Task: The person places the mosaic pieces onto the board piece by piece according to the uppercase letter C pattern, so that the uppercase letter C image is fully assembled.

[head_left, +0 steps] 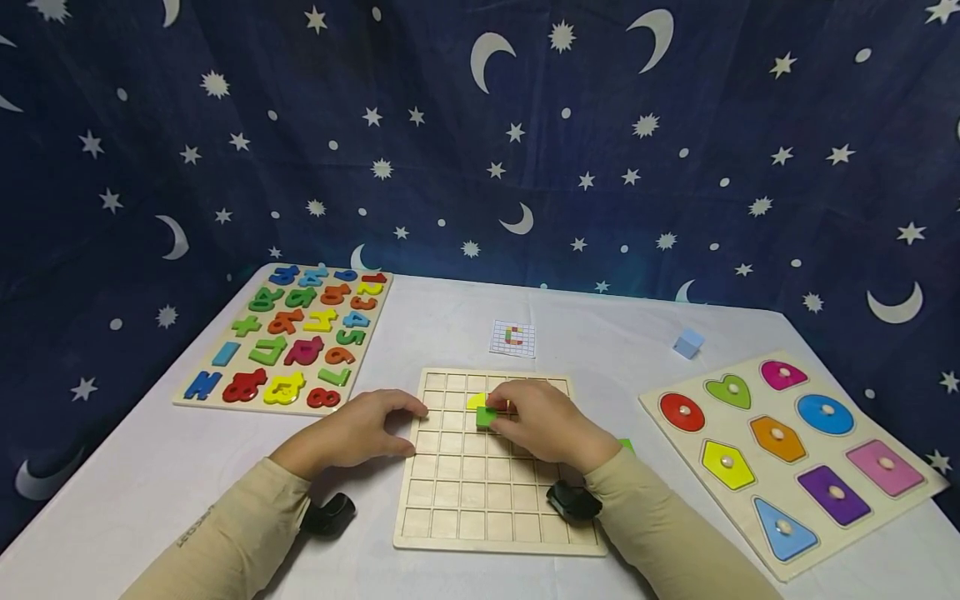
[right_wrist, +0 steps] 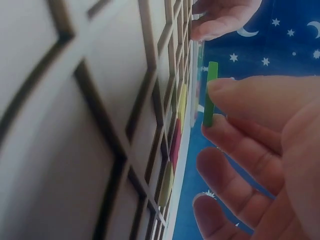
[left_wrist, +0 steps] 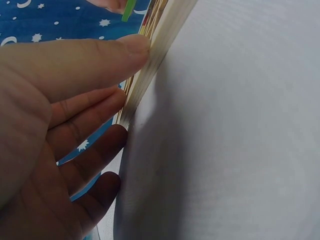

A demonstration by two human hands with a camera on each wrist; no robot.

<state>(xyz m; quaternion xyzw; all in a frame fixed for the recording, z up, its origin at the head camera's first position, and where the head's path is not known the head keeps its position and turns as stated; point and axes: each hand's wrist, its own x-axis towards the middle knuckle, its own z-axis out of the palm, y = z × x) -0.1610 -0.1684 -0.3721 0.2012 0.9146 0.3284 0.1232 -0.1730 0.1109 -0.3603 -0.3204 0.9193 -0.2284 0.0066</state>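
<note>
My right hand (head_left: 546, 421) pinches a thin green square tile (head_left: 486, 417) between thumb and fingertips, over the upper middle of a wooden grid board (head_left: 500, 540). In the right wrist view the green tile (right_wrist: 210, 95) stands edge-on, apart from the board. A yellow piece (head_left: 477, 402) lies in the grid just behind it; the right wrist view shows a red piece (right_wrist: 175, 145) beside yellow ones, partly hidden from above by my fingers. My left hand (head_left: 360, 431) rests at the board's left edge, its thumb against the side (left_wrist: 161, 45) and its fingers loosely bent.
Behind the board lies a small printed pattern card (head_left: 513, 339). A letter and number puzzle (head_left: 273, 337) is at left, a knobbed shape puzzle (head_left: 791, 458) at right. A light blue cube (head_left: 687, 343) stands back right. Something green (head_left: 627, 445) shows beside my right wrist.
</note>
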